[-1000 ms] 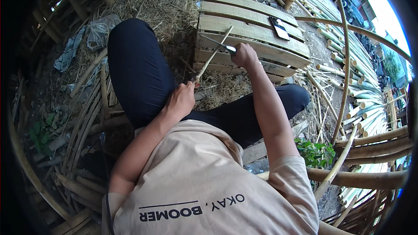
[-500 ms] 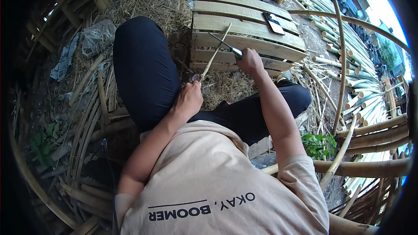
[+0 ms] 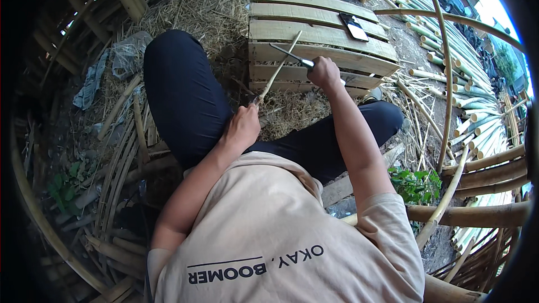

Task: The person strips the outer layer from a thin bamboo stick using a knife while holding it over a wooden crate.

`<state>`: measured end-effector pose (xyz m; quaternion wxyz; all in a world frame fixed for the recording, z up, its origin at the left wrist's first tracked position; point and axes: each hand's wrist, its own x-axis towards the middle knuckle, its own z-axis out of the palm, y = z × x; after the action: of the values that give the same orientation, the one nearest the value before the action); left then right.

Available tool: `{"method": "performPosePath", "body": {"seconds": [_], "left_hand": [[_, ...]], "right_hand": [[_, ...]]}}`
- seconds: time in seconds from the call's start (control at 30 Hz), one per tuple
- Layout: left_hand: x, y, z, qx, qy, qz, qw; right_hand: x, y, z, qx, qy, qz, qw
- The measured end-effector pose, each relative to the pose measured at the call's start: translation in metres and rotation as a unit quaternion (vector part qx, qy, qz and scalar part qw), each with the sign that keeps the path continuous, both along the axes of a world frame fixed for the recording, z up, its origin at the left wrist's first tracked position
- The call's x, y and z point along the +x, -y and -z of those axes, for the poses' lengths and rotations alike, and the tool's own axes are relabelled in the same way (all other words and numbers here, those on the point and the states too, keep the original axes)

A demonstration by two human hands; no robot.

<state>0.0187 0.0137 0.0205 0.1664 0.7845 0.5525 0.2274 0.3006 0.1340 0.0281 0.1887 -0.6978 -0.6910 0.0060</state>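
My left hand (image 3: 243,126), beside my raised left knee, is closed around the near end of a thin bamboo stick (image 3: 275,76). The stick slants away to the right, its far tip over the slats of a wooden crate (image 3: 300,26). In my right hand (image 3: 324,74) is a knife (image 3: 293,56), gripped by its handle. The narrow blade points to the left and crosses the stick's upper part; I cannot tell whether they touch. My fingers hide most of the handle and the stick's held end.
A phone (image 3: 354,26) lies on the crate's right part. Dry straw and shavings (image 3: 185,14) cover the ground. At left are a crumpled clear plastic bag (image 3: 128,55) and bamboo strips. Many bamboo poles (image 3: 477,106) lie stacked at right, behind a bent upright pole (image 3: 447,78).
The knife and my right hand have shifted only slightly; the blade still crosses the stick. My left hand keeps its grip. The whole view has moved a little.
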Motion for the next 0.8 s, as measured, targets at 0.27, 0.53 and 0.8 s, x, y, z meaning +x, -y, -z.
{"method": "performPosePath", "body": {"seconds": [0.27, 0.53, 0.8], "left_hand": [[-0.007, 0.001, -0.006, -0.006, 0.028, -0.010, 1.000], [-0.007, 0.001, -0.007, -0.007, 0.000, -0.025, 1.000], [-0.007, -0.001, -0.008, -0.009, -0.008, -0.026, 1.000]], "right_hand": [[-0.011, -0.006, -0.014, -0.001, 0.052, -0.078, 0.996], [-0.010, -0.011, -0.012, -0.014, 0.017, -0.005, 1.000], [-0.008, -0.015, -0.012, 0.003, 0.038, 0.032, 0.999]]}}
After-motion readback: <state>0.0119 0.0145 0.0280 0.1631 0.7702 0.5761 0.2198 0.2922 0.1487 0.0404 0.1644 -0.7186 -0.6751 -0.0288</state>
